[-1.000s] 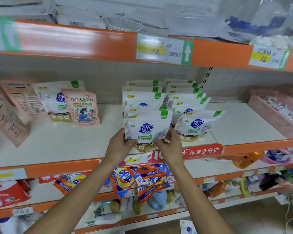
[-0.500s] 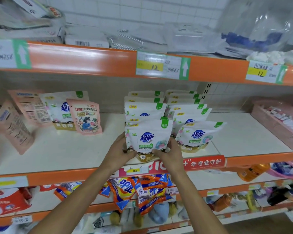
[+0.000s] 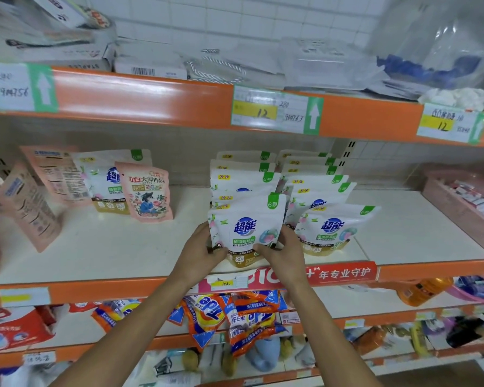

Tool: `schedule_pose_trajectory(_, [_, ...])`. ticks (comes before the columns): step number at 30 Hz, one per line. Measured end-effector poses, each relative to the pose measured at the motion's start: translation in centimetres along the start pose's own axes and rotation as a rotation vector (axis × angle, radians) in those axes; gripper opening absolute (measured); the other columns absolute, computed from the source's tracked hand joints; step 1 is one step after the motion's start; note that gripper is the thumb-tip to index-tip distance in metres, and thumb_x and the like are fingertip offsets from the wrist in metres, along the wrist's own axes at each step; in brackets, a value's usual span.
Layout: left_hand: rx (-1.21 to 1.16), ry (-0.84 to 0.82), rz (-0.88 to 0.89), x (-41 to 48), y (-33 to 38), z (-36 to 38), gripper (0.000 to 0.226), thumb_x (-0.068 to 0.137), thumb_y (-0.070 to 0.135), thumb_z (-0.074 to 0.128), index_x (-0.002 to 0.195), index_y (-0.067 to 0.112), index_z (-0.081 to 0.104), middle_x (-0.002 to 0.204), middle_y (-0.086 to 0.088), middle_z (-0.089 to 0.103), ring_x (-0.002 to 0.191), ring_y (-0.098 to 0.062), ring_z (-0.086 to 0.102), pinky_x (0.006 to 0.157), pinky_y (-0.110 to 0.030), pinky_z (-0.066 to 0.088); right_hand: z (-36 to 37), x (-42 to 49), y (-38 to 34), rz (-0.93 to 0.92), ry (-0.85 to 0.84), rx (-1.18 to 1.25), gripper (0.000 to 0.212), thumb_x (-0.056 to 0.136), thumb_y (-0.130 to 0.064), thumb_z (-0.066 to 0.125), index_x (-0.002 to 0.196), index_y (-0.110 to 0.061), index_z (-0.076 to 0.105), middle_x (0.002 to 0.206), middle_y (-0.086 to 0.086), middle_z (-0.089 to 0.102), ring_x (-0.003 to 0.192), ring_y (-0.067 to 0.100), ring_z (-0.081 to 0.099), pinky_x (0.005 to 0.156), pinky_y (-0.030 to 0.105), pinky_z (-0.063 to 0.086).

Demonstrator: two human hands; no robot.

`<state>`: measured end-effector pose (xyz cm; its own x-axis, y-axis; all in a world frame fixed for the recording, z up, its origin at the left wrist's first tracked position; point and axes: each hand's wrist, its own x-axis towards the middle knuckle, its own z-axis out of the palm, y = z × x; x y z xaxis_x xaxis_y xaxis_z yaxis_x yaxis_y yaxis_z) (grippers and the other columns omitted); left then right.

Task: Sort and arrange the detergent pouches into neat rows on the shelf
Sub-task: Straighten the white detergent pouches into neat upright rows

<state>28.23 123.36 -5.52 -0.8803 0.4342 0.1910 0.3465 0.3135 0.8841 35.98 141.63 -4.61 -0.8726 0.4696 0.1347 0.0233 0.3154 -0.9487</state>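
Observation:
Two rows of white detergent pouches with blue logos stand on the white middle shelf (image 3: 129, 247). The front pouch of the left row (image 3: 248, 229) stands upright near the shelf's front edge. My left hand (image 3: 200, 254) grips its lower left edge and my right hand (image 3: 284, 251) grips its lower right edge. The right row's front pouch (image 3: 331, 229) leans back just to the right. Further left stand another white pouch (image 3: 108, 181) and a pink pouch with a flower picture (image 3: 147, 192), with more pink pouches (image 3: 30, 208) at the far left showing their backs.
An orange shelf lip with price tags (image 3: 270, 113) runs overhead. A pink tray (image 3: 464, 208) of small items sits at the shelf's right end. Below, orange detergent bags (image 3: 207, 317) hang over the lower shelf.
The view has shifted slightly closer and the shelves sit lower in frame. Both hands stay on the front pouch of the left row, which now stands a little straighter.

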Motion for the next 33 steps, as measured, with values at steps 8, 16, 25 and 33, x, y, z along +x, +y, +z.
schedule_pose_trajectory(8, [0.029,0.007,-0.006,-0.1,-0.2,-0.1,0.057,0.084,0.02,0.071,0.136,0.026,0.048,0.128,0.01,0.051,0.117,-0.007,0.05,0.093,-0.031,0.051,0.0,0.3,0.5,-0.014,-0.015,-0.01,0.048,0.077,-0.001,0.078,0.11,-0.029,0.057,0.106,-0.018,0.065,0.093,-0.017,0.06,0.071,0.006,0.05])
schedule_pose_trajectory(16, [0.04,0.024,-0.035,-0.3,0.0,-0.1,0.056,0.084,0.021,0.072,0.135,0.023,0.048,0.132,0.001,0.05,0.118,-0.01,0.048,0.091,-0.021,0.04,-0.3,-0.3,0.2,0.06,-0.05,-0.052,0.051,0.078,-0.007,0.078,0.115,-0.024,0.049,0.105,-0.016,0.061,0.087,-0.016,0.056,0.063,0.0,0.044])
schedule_pose_trajectory(25, [0.08,0.012,-0.101,-0.9,-0.2,-0.8,0.058,0.084,0.027,0.072,0.136,0.018,0.047,0.137,-0.002,0.049,0.126,-0.017,0.047,0.097,-0.03,0.043,-0.4,-2.4,0.7,0.006,0.195,-0.117,0.036,0.079,-0.02,0.073,0.107,-0.021,0.051,0.109,0.001,0.057,0.1,0.014,0.055,0.083,0.029,0.047])
schedule_pose_trajectory(33, [0.047,0.142,-0.187,-2.7,-0.1,-2.7,0.053,0.091,0.029,0.063,0.138,0.015,0.042,0.142,-0.001,0.048,0.125,-0.019,0.048,0.092,-0.026,0.04,3.2,-5.6,-0.6,-0.156,-0.007,-0.146,0.015,0.084,-0.014,0.07,0.09,-0.023,0.06,0.091,-0.009,0.059,0.083,0.002,0.057,0.069,0.012,0.045])
